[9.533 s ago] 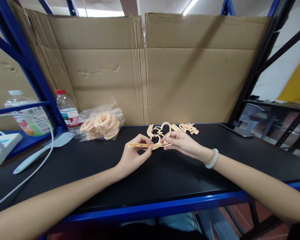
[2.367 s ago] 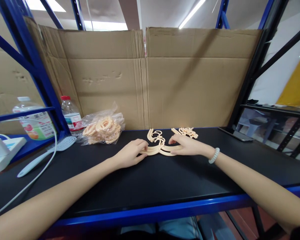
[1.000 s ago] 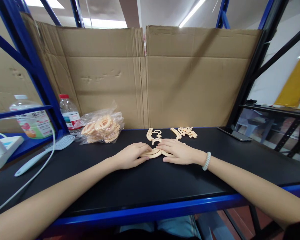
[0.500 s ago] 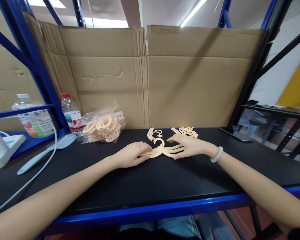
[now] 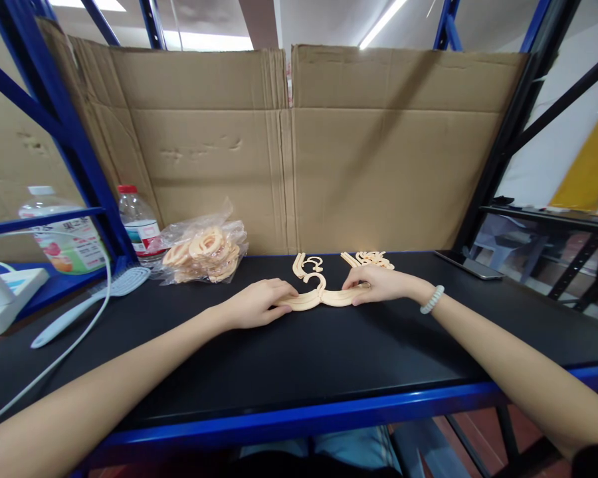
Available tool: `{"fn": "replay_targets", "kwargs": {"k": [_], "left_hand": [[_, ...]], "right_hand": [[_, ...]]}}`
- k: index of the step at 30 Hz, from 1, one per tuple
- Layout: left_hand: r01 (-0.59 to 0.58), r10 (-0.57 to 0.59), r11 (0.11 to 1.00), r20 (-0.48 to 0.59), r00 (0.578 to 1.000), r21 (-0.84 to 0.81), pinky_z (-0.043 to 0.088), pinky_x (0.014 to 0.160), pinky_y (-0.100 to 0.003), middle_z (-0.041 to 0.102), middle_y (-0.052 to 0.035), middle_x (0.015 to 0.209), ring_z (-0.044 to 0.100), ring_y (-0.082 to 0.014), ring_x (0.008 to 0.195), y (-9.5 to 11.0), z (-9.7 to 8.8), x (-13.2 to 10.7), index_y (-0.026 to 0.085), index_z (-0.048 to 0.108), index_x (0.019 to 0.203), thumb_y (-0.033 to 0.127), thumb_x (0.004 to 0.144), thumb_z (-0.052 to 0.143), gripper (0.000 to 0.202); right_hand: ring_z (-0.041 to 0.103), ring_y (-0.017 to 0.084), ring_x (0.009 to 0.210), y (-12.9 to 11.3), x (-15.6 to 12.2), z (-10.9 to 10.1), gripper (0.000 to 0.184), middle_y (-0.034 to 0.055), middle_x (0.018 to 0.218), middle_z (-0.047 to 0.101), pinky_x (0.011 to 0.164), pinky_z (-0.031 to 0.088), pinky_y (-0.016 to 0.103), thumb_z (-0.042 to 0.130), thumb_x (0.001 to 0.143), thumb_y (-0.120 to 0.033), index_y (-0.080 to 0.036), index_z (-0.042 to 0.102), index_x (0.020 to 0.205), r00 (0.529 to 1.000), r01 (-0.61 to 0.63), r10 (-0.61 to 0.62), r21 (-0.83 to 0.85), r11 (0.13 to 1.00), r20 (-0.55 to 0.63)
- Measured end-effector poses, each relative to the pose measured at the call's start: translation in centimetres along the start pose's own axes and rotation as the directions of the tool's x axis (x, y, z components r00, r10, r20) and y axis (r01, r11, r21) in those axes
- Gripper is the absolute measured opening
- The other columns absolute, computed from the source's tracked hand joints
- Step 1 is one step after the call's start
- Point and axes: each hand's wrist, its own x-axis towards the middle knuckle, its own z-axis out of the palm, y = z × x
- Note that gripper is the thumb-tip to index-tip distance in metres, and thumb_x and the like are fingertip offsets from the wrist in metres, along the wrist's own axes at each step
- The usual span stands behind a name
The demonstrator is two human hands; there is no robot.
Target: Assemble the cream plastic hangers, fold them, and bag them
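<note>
Hanger: cream plastic clothes hanger with curved arms and an open hook [image 5: 306, 302] is lying on the black table with blue edging [image 5: 299, 372], hook pointing away from the person.
Left hand: left hand [image 5: 256, 304] is grasping the hanger's left arm, fingers curling over the top, thumb sitting along the near edge.
Right hand: right hand [image 5: 386, 284] is grasping the hanger's right arm between thumb and fingers; pale coiled bracelet [image 5: 432, 300] is circling that wrist.
Loose parts: cream curved strips [image 5: 299, 265] are lying just behind the hanger; a heap of small cream parts [image 5: 376, 257] is lying behind it to the right, partly hidden by the right hand.
Bag: clear plastic bag of cream ring-shaped parts [image 5: 209, 249] is resting left of the hanger.
Bottle: clear bottle with red cap [image 5: 139, 232] is standing farther left of the hanger.
Brush: pale blue hairbrush [image 5: 124, 282] is lying left of the hanger, nearer than that bottle.
Phone: dark flat phone-like slab [image 5: 468, 264] is lying well right of the hanger.
Backdrop: brown cardboard panels [image 5: 379, 166] are standing behind the hanger.
</note>
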Motion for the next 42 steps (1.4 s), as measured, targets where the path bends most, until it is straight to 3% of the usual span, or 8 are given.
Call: {"fn": "replay_targets", "kwargs": {"k": [25, 42], "left_hand": [[0.042, -0.042, 0.999, 0.004, 0.999, 0.000, 0.044, 0.088, -0.033, 0.062, -0.0079, 0.109, 0.058, -0.0215, 0.101, -0.8, -0.4, -0.2, 0.022, 0.057, 0.116, 0.030, 0.091, 0.043, 0.029], [0.124, -0.122, 0.991, 0.023, 0.992, -0.060, 0.044, 0.077, -0.026, 0.067, -0.0037, 0.100, 0.062, -0.0187, 0.089, -1.7, -2.0, -0.4, 0.020, 0.062, 0.102, 0.030, 0.079, 0.055, 0.026]], "right_hand": [[0.059, 0.018, 0.087, 0.3, 0.1, 0.3, 0.025, 0.0043, 0.097, 0.067, 0.078, 0.044, 0.031, 0.065, 0.076, -0.028, -0.018, 0.067, 0.099, 1.000, 0.004, -0.004, 0.004, 1.000, -0.030], [0.059, 0.018, 0.084, 0.6, 0.3, 0.5, 0.025, 0.0058, 0.095, 0.066, 0.075, 0.043, 0.029, 0.065, 0.075, -0.027, -0.016, 0.068, 0.098, 0.998, 0.014, -0.014, -0.010, 1.000, -0.058]]}}
